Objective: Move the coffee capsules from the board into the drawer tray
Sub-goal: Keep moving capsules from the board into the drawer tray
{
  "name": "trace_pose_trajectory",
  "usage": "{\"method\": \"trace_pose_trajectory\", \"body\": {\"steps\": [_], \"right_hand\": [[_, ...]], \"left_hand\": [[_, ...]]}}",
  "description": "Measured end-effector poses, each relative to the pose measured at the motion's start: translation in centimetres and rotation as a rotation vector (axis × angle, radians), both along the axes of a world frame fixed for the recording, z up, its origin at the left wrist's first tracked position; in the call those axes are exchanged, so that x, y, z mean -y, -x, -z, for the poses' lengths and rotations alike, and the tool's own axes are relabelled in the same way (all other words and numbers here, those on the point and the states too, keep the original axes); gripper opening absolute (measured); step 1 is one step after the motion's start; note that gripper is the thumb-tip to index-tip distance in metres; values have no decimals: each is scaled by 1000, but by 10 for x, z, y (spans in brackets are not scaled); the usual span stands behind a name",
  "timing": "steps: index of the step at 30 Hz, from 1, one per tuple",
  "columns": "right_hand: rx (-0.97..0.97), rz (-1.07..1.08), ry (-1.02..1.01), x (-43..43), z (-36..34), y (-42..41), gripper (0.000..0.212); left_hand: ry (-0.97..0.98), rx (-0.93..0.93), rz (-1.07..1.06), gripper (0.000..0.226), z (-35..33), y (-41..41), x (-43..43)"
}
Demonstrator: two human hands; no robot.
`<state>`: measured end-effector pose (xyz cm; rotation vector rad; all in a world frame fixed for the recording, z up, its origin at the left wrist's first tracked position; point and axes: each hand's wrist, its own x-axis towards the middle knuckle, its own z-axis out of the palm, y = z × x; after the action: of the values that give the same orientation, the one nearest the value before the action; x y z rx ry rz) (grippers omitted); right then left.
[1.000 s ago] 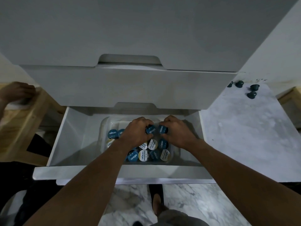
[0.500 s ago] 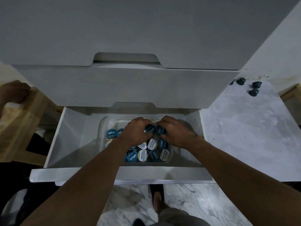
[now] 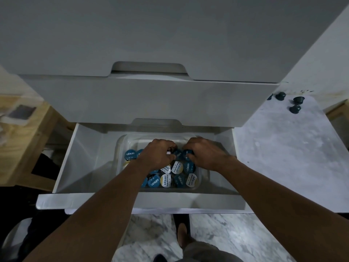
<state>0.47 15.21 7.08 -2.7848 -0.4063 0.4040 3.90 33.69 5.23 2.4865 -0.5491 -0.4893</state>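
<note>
Head: left hand (image 3: 157,156), right hand (image 3: 206,156) pinching capsules (image 3: 177,154) (lids facing camera) over tray (image 3: 120,142).

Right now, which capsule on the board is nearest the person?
The front dark capsule; the other three sit farther back on the board.

Blue lids lettered in white are borne by most coffee capsules (image 3: 130,155) in the tray (image 3: 120,146), white-and-gold lids (image 3: 177,167) by a few. The drawer (image 3: 85,157) is finished in plain white. The board (image 3: 283,148) is marbled in pale grey, its loose capsules (image 3: 295,109) coloured dark teal. The floor (image 3: 226,233) is veined grey on white.
</note>
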Motion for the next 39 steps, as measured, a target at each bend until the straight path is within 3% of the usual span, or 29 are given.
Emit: {"method": "trace_pose_trajectory", "body": {"steps": [15, 24, 30, 39], "right_hand": [[98, 39, -20, 0, -5, 11, 30], [284, 290, -28, 1, -48, 60, 31], [426, 472, -22, 23, -88, 116, 36], [502, 643, 9, 92, -120, 173, 39]], "left_hand": [[-50, 44, -22, 43, -11, 8, -3], [-84, 400, -67, 36, -66, 55, -12], [-36, 614, 39, 33, -109, 91, 16], [40, 727, 177, 31, -157, 126, 103]]}}
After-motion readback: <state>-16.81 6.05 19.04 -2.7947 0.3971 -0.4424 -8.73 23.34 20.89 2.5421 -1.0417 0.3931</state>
